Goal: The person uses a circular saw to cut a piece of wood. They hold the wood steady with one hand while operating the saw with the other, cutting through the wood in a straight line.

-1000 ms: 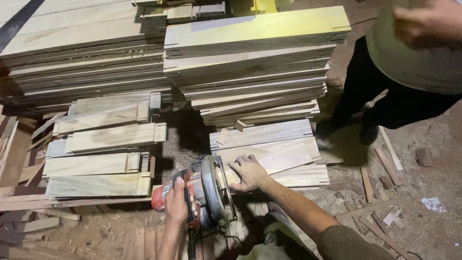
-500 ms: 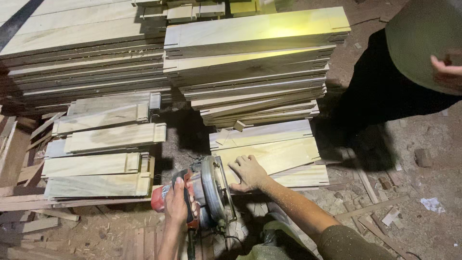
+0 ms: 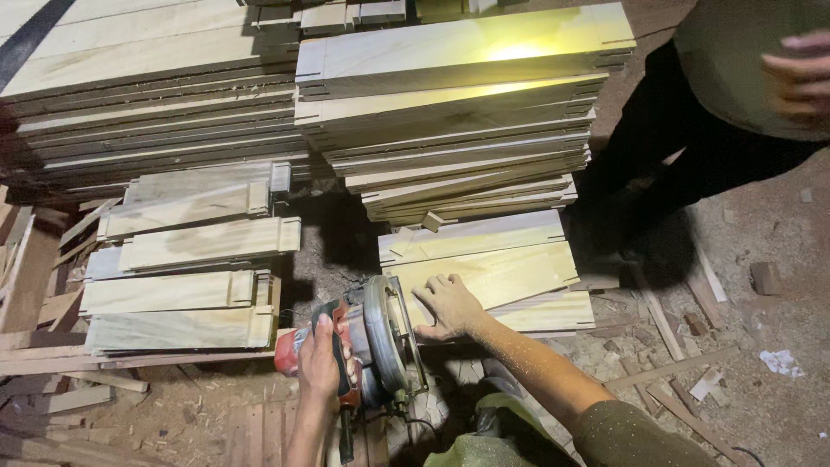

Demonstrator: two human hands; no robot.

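left hand [image 3: 322, 361] gripping circular saw [image 3: 367, 346], right hand [image 3: 445, 304] on board [image 3: 510, 272]

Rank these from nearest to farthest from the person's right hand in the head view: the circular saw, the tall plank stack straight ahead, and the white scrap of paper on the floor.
From the right hand:
1. Circular saw, just left of it, almost touching.
2. Tall plank stack, ahead, beyond the short boards under the palm.
3. White paper scrap, far right on the dirt floor.
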